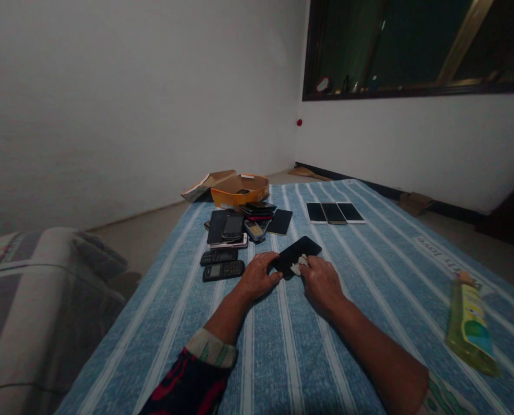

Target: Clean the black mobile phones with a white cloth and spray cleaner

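A black smartphone [295, 251] lies at a slant on the blue striped cloth, its dark face up. My left hand [259, 276] grips its near left end, thumb at the lower edge and fingers at the upper one. In my right hand [324, 283] is a crumpled white tissue [299, 266], pinched and pressed against the phone's face. Left of my left hand are two black keypad phones [223, 270], one behind the other. Beyond them is a pile of phones [232, 226], some overlapping, with another dark phone [281, 221] beside it.
An open orange cardboard box [240, 196] stands behind the pile, flaps out. Three phones [334, 213] lie side by side at the far right. A bottle of yellow-green liquid [472, 328] lies at the right. A grey covered piece of furniture [44, 311] is at the left.
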Demonstrator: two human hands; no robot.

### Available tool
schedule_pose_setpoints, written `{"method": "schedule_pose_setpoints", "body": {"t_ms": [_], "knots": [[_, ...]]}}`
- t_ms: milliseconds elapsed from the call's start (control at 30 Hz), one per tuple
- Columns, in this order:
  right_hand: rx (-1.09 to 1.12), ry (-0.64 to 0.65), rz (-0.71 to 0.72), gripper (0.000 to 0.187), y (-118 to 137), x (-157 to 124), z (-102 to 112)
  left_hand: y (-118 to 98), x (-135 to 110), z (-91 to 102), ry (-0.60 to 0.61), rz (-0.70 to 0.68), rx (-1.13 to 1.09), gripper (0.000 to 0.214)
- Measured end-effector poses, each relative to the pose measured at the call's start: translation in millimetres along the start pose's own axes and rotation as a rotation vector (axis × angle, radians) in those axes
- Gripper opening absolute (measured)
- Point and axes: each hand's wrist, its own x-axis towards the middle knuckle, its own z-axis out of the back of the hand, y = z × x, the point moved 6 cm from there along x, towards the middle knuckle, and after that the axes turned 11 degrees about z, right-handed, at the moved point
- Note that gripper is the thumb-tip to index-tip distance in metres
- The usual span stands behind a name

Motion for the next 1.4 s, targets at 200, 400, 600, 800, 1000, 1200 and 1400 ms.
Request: {"method": "schedule_pose_setpoints", "body": {"t_ms": [200,400,600,800,1000,1200,1400], "knots": [[-0.004,-0.002,0.034,0.029,3.5,0.1,-0.4,-1.0,-0.6,1.4,-0.006,0.004,-0.005,0.040],[-0.003,0.002,0.019,0.030,0.7,-0.6,-0.1,1.7,0.2,0.3,-0.009,0.000,-0.001,0.041],[-0.008,0.006,-0.015,0.029,-3.6,0.3,-0.4,1.3,0.4,-1.0,-0.009,-0.012,-0.002,0.040],[-0.004,0.004,0.004,0.030,-3.4,0.7,-1.2,0.4,-0.5,0.4,-0.012,-0.007,0.002,0.040],[-0.003,0.003,0.006,0.031,-4.1,0.4,-1.6,0.6,0.1,0.2,-0.009,-0.006,-0.003,0.040],[-0.009,-0.002,-0.022,0.030,-7.8,0.9,-0.5,2.3,0.6,0.2,-0.018,0.004,-0.007,0.041],[-0.004,0.007,-0.009,0.030,-4.6,1.6,0.2,-0.1,-0.8,1.2,0.004,0.020,-0.011,0.041]]}}
